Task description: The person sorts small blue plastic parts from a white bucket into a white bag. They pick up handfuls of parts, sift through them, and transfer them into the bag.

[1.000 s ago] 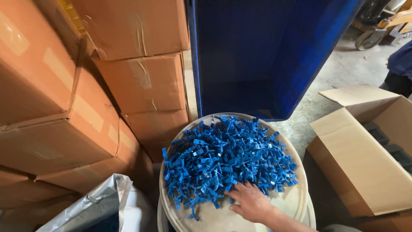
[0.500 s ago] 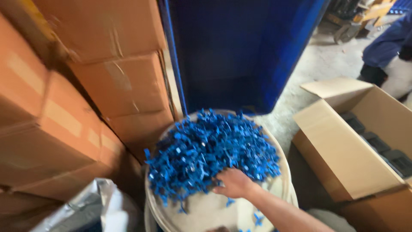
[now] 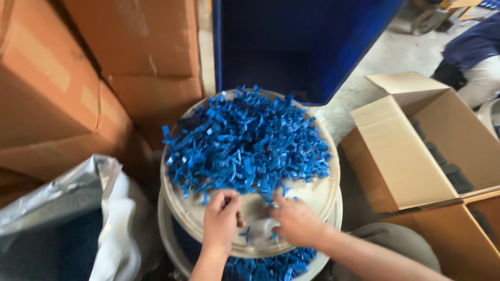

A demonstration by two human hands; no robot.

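A heap of small blue plastic pieces (image 3: 245,143) lies on a round cream lid (image 3: 325,195) that rests on a bucket. My left hand (image 3: 221,221) is at the heap's near edge, fingers curled down onto the lid beside a few pieces. Just to its right, my right hand (image 3: 294,221) rests at the same edge with fingers bent over loose pieces. Whether either hand holds a piece is hidden under the fingers. More blue pieces (image 3: 271,265) show in the bucket under the lid.
Stacked brown cartons (image 3: 78,78) stand at the left. A tall blue bin (image 3: 297,41) is behind the lid. An open carton (image 3: 416,151) with dark parts sits at the right. A silver-and-white bag (image 3: 78,218) lies lower left. Another person (image 3: 474,57) crouches at the upper right.
My left hand has come into view and joined the right at the heap's near edge. The view has shifted left, so the lid and heap sit further right and lower.
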